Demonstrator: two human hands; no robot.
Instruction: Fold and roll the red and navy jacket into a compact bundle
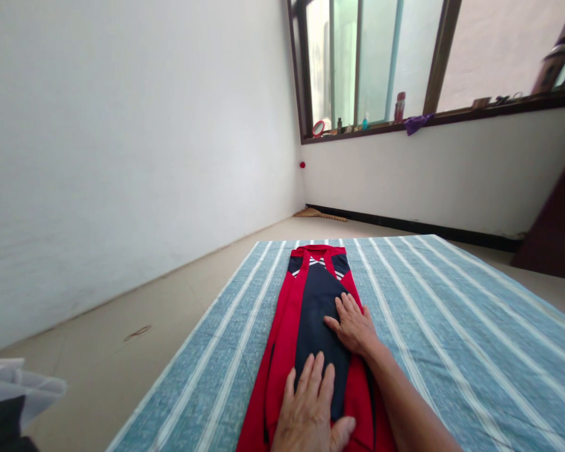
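Note:
A folded red and navy garment (316, 301) with white stripes near its far end lies lengthwise on a blue-and-white striped cloth (207, 351). My left hand (307, 405) rests flat on the near part of the garment, fingers extended and thumb out to the right. Farther up, my right hand (353, 323) lies on the navy panel near its right edge, fingers spread. Neither hand grips anything. The near end of the garment is partly covered by my left hand and runs out of the bottom of the view.
A white and black item (14, 389) shows at the lower left. A broom (317, 214) lies on the floor by the far corner. The window sill (376, 129) holds a pink bottle (400, 107), a purple cloth (418, 123) and a round mirror (318, 129).

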